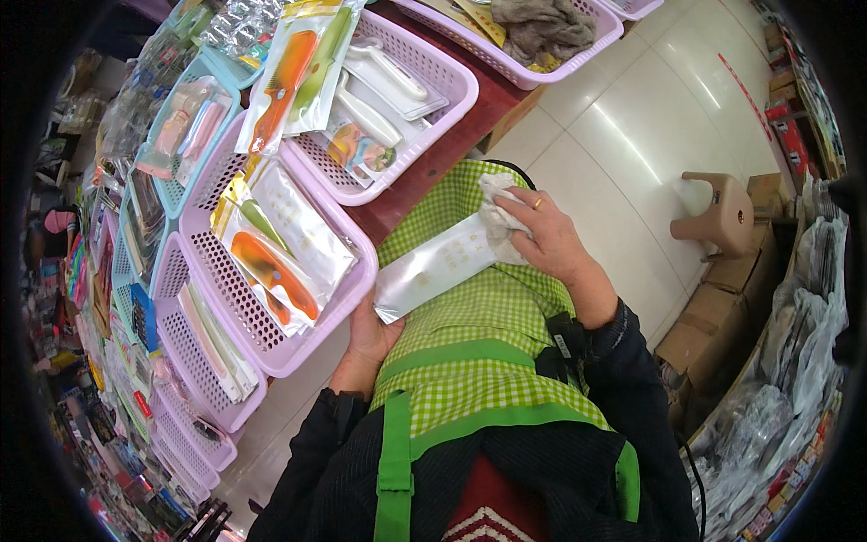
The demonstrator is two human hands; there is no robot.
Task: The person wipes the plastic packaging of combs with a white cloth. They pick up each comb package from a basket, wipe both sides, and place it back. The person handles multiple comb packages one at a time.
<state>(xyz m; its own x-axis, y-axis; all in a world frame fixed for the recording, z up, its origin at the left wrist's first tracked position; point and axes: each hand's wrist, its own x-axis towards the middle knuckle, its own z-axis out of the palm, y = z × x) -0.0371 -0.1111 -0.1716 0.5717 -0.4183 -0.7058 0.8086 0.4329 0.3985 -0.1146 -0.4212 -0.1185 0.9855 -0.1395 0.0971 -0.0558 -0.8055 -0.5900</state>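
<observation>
A flat silver packet (433,269) is held slantwise in front of my green checked apron. My left hand (372,336) is closed on its lower left end, the fingers mostly hidden under it. At the packet's upper right end, my right hand (546,233), with a ring on one finger, presses a crumpled whitish cloth (497,203) against it. Beside my left hand stands a lilac basket (280,348). In it lie more silver packets (302,221) and a clear package with an orange-handled tool (271,271).
Another lilac basket (361,194) holds white-handled tools (368,110); packaged orange and green combs (291,77) lie across its edge. A far basket (533,77) contains a grey cloth (546,32). On the right are a brown stool (718,217) and cardboard boxes (704,330).
</observation>
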